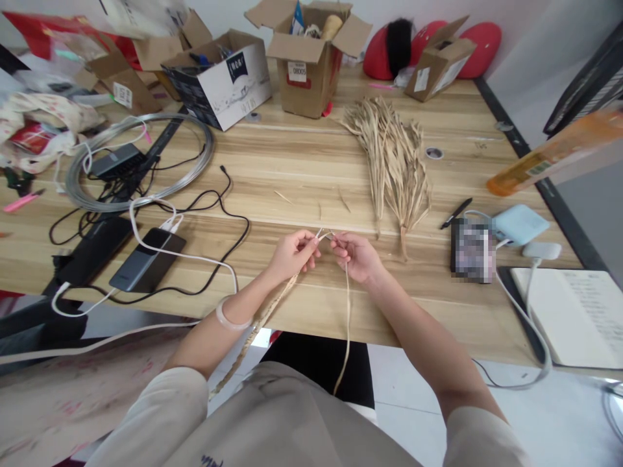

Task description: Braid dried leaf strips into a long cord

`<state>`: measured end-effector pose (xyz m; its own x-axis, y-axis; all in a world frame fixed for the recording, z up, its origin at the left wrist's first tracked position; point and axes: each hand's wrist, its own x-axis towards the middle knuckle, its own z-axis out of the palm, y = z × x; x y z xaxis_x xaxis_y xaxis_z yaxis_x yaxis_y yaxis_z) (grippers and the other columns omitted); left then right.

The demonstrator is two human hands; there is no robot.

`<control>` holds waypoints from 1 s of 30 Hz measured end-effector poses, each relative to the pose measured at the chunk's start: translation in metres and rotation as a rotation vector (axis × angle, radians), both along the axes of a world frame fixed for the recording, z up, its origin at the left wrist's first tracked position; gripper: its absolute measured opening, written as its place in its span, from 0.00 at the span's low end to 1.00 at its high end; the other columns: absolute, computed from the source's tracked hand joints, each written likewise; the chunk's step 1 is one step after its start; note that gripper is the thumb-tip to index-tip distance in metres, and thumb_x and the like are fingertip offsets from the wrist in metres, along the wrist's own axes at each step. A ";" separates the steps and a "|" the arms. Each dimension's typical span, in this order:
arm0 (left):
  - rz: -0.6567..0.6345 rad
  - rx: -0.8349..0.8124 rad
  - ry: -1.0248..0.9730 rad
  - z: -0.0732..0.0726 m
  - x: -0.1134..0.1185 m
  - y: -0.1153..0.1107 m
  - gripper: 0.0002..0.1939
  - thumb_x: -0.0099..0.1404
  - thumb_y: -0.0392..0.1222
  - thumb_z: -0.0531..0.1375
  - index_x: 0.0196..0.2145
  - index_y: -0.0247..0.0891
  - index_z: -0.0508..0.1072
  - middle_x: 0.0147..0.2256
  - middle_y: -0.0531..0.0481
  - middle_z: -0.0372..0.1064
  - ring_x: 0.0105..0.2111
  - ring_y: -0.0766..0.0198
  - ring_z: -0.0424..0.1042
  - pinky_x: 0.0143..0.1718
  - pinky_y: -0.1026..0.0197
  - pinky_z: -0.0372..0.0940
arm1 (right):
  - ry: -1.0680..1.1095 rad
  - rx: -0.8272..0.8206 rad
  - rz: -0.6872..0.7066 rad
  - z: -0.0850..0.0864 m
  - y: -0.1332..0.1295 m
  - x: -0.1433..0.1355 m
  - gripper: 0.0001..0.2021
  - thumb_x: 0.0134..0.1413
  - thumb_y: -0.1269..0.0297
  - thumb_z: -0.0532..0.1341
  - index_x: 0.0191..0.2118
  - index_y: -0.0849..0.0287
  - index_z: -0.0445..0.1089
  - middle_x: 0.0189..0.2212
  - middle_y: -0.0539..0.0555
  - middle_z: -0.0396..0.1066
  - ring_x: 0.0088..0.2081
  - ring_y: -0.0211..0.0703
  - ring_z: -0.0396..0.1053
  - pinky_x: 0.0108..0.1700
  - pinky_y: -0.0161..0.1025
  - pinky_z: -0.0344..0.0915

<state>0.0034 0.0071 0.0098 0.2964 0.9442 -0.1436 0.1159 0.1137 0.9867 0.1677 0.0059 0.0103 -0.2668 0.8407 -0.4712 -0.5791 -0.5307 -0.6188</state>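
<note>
Over the front part of the wooden table, my left hand (296,254) pinches the end of a tan twisted plant-fibre cord (253,334), which hangs down across my left forearm's inner side to my lap. My right hand (357,256) is closed with fingertips pinched on a pale fibre strip (348,324) that drops over the table edge. Thin ends poke up between the two hands and nearly meet; whether they are wire or fibre I cannot make out. Beyond my right hand lies a bundle of dried leaves (389,155). Small fibre scraps (344,200) lie ahead of my hands.
A coil of metal wire (207,162), tangled cables and a power bank (148,261) lie left. Cardboard boxes (309,78) stand at the back. To the right are a pen (456,214), a light-blue case (520,224), an open notebook (569,311) and an orange roll (545,155).
</note>
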 end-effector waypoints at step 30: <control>0.067 -0.697 -0.695 0.004 -0.034 0.048 0.12 0.69 0.37 0.49 0.30 0.33 0.67 0.15 0.60 0.50 0.10 0.80 0.45 0.09 0.76 0.35 | -0.419 0.466 0.939 0.020 -0.036 -0.006 0.13 0.41 0.60 0.66 0.29 0.67 0.74 0.23 0.56 0.75 0.25 0.39 0.74 0.27 0.34 0.69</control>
<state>-0.0306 0.0551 0.0141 0.4749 0.7320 -0.4884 -0.4919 0.6810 0.5424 0.1616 -0.0300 0.0302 -0.7804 0.5080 -0.3646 0.2270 -0.3131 -0.9222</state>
